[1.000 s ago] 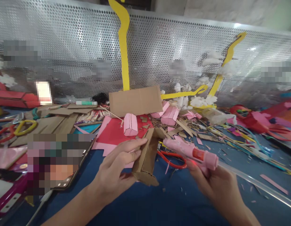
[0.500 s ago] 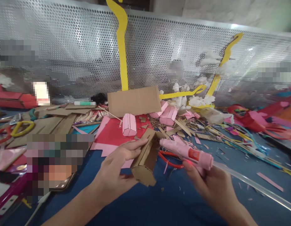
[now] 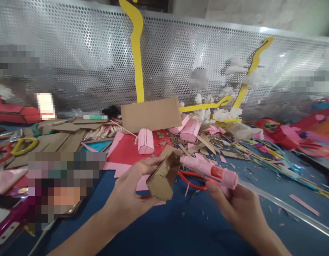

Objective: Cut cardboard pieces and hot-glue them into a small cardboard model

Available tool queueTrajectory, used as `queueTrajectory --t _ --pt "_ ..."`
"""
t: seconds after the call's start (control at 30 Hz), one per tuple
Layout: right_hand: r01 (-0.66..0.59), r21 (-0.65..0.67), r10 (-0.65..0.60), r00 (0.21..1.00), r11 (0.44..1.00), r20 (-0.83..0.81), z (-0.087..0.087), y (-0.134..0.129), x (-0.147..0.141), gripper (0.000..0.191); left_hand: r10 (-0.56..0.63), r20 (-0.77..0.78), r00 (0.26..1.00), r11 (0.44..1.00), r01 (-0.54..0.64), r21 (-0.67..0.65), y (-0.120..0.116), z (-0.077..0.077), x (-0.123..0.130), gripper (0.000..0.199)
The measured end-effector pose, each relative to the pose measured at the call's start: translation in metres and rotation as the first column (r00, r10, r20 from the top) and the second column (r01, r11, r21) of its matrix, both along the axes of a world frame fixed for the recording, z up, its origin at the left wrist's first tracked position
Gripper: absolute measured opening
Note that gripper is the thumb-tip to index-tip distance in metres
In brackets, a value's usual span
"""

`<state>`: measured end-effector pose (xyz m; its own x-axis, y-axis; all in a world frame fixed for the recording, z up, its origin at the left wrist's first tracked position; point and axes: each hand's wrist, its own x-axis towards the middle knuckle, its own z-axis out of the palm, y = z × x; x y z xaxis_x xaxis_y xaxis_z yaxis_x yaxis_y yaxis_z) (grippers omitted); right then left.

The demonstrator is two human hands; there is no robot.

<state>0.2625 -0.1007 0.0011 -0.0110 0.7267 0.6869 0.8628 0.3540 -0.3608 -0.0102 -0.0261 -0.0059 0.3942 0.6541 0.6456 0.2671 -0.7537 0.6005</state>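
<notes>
My left hand (image 3: 136, 185) is closed around a small folded cardboard box (image 3: 161, 183) with a many-sided end, its end panel tilted toward me. In my right hand (image 3: 233, 202) is a pink hot glue gun (image 3: 207, 169), with a clear glue stick (image 3: 284, 206) trailing out of its back. The gun's nozzle points left and is at the open side of the box; whether it touches the cardboard I cannot tell. Beneath the gun lie red-handled scissors (image 3: 192, 180), partly hidden. Behind the box stands a pink paper-covered box (image 3: 146, 141) of similar shape.
Red paper (image 3: 122, 151) lies over pink sheets behind my left hand. A larger cardboard box (image 3: 151, 114) stands farther back against the perforated metal panel (image 3: 167, 64). Cardboard scraps (image 3: 65, 142) and yellow-handled scissors (image 3: 24, 145) are at left; cotton tufts (image 3: 224, 114) and offcuts are at right.
My left hand has tilted the cardboard box so its end panel faces me more and sits slightly higher. The glue gun has shifted slightly left, staying at the box's open side.
</notes>
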Motion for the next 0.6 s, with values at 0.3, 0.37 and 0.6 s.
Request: queueTrajectory --t 0.3,0.37,0.6 --pt "-0.002 -0.026 0.002 1.000 1.000 -0.015 -0.0031 0.0008 0.0015 0.043 0.004 0.018 1.000 0.999 -0.005 0.038 -0.0002 0.0019 0.0008 0.051" --pt "-0.003 -0.041 0.002 1.000 0.999 -0.020 -0.0049 0.0003 0.0026 0.042 0.002 0.022 1.000 0.999 -0.003 0.044 -0.0002 0.0022 0.0009 0.048" --pt "0.008 -0.069 -0.012 0.998 0.998 -0.055 -0.0078 -0.0004 0.0044 0.045 0.016 0.022 1.000 0.990 -0.019 0.138 0.0007 0.0044 0.0018 0.042"
